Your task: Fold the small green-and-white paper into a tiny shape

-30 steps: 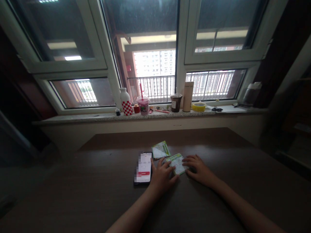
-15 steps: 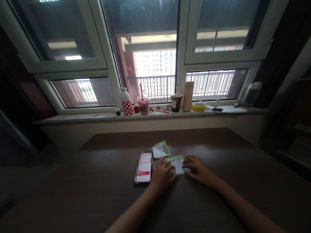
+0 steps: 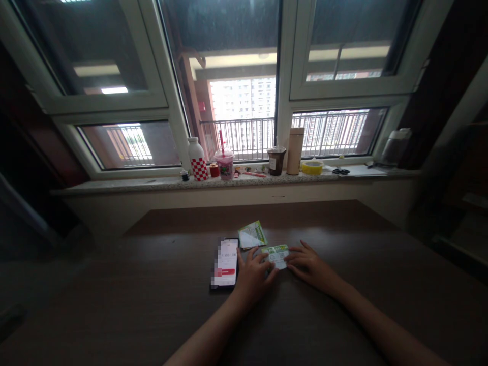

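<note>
A green-and-white printed sheet of paper (image 3: 280, 258) lies on the dark table in front of me. My left hand (image 3: 254, 272) rests over its left part with the fingers spread and the thumb near its lower edge. At the paper's right edge, my right hand (image 3: 309, 265) touches it with fingertips, its fingers stretched and apart. Just behind lies a second piece of similar green-and-white paper (image 3: 252, 236). A phone (image 3: 229, 262) with a lit timer screen lies left of my left hand, close to its fingers.
The brown table (image 3: 160, 284) stands before a windowsill (image 3: 152, 185). On the sill are a checkered white bottle (image 3: 197, 158), a pink drink cup (image 3: 225, 165), a dark cup (image 3: 276, 161), a tan flask (image 3: 295, 152), yellow tape (image 3: 311, 168) and scissors (image 3: 341, 172).
The paper's visible area has shrunk at its right and lower sides, seemingly folded in. My right hand's fingers have straightened and lifted slightly at its edge. My left hand has barely moved.
</note>
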`<state>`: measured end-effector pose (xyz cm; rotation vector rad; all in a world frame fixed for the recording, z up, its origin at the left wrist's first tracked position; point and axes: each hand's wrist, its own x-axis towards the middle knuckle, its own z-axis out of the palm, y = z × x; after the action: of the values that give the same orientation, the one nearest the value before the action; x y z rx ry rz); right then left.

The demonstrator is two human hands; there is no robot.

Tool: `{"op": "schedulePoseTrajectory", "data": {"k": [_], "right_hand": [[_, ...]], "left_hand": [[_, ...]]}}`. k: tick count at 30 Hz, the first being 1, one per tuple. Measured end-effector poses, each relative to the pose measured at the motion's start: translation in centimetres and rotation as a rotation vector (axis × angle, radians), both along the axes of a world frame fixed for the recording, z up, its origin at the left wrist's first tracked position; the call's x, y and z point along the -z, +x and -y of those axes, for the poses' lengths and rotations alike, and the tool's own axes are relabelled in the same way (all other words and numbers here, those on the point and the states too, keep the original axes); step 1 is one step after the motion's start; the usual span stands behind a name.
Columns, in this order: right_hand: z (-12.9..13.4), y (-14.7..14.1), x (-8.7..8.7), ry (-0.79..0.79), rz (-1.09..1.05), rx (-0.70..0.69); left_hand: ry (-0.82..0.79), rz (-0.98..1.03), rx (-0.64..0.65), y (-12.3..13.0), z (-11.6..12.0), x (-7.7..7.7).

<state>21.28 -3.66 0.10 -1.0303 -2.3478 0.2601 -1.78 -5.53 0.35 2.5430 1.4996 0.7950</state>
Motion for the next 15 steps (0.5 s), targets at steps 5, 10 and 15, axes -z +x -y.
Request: {"op": "schedulePoseTrajectory", "data": {"k": [5, 10, 15], "right_hand": [[-0.05, -0.34, 0.01, -0.006, -0.025, 0.042], [0.02, -0.4, 0.16, -0.02, -0.072, 0.062], [-0.13, -0.38, 0.35, -0.003, -0.099, 0.086]], "left_hand": [[0.003, 0.002, -0.001, -0.01, 0.01, -0.17], [-0.002, 0.011, 0.013, 0.09, -0.02, -0.4], [0.015, 0.0, -0.006, 0.22, -0.46, -0.11]]}}
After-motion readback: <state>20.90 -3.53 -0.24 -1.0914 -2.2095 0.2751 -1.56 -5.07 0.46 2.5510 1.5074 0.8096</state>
